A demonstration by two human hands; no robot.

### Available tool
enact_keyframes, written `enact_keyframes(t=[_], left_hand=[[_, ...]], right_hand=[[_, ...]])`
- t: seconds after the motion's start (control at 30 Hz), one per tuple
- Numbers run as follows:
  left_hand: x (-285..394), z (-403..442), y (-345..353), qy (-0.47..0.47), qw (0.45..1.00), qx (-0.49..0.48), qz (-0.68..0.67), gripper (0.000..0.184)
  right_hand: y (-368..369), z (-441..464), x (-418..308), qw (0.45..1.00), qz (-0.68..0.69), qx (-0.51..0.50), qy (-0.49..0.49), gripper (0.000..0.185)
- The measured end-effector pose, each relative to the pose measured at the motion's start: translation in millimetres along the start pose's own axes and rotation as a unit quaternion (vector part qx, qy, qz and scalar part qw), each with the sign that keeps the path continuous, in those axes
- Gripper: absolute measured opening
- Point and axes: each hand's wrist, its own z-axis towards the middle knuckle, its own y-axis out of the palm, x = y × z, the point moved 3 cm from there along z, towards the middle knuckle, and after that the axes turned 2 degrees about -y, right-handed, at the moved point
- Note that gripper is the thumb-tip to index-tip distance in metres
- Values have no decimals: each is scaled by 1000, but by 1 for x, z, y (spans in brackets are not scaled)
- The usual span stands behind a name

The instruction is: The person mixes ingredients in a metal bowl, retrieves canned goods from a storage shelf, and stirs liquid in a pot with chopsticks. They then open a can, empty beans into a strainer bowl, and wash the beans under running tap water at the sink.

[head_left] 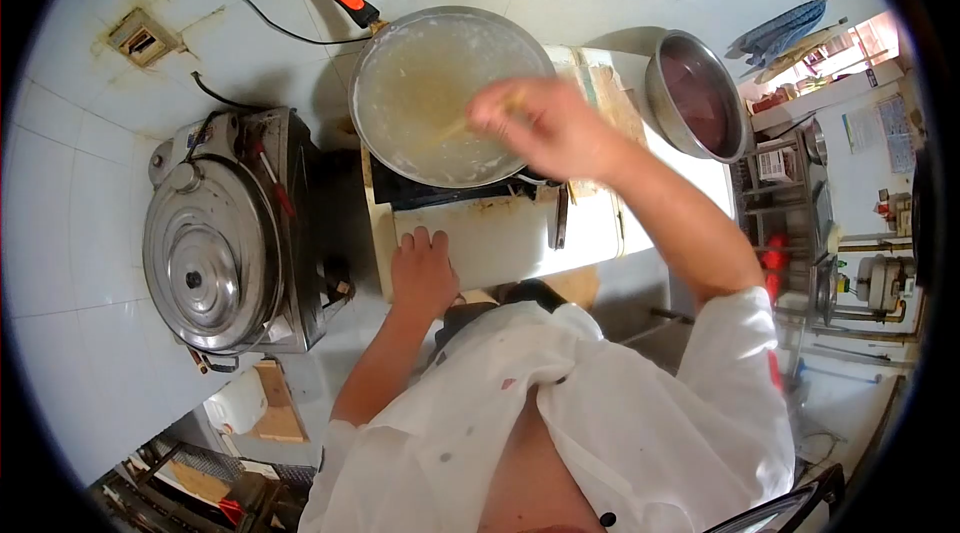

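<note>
A wide pan (385, 148) with an orange and black handle stands on a dark cooktop (400, 195), filled with cloudy, pale yellowish liquid. My right hand (535, 123) is over the pan, its fingers closed around a thin wooden stick (452, 131) that slants down into the liquid. The stick's lower end is blurred, so whether it is a chopstick or a spatula handle is unclear. My left hand (424, 268) lies on the near edge of the pale counter (500, 245), fingers resting on the surface with nothing in them.
To the right of the pan, a steel bowl (660, 93) holds dark reddish liquid. A large lidded steel pot (215, 233) stands at the left. Metal shelves (790, 183) with kitchenware line the right side. A black cable (260, 18) runs along the tiled wall.
</note>
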Motion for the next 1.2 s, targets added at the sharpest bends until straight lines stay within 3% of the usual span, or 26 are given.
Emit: enact_keyframes(t=[0.17,0.3,0.43,0.6,0.7,0.93,1.0,1.1,1.2], left_hand=[[1,1,-2,-3,1000,-2,-8,45],[2,3,-4,-6,1000,-13,-12,44],[1,2,-4,-8,1000,2,-2,46],[1,-1,-3,-11,1000,20,-11,46],[-2,0,3,-7,1000,16,-3,45],[1,-2,1,-16,999,27,-4,44],[2,-1,-2,-17,1000,25,-2,45],[2,0,-2,-14,1000,24,-2,45],[2,1,-1,-15,1000,13,-2,45]], right_hand=[[57,-20,-5,973,-126,-119,-155,23],[77,-7,11,941,-239,-186,-150,27],[82,25,45,940,-282,-147,-124,24],[69,57,74,966,-249,-70,-28,16],[48,74,80,957,-272,-45,90,22],[-60,79,143,937,-136,213,243,43],[-89,64,166,919,-174,257,244,42],[-110,38,174,906,-179,258,285,43],[-89,18,196,918,-115,146,351,37]])
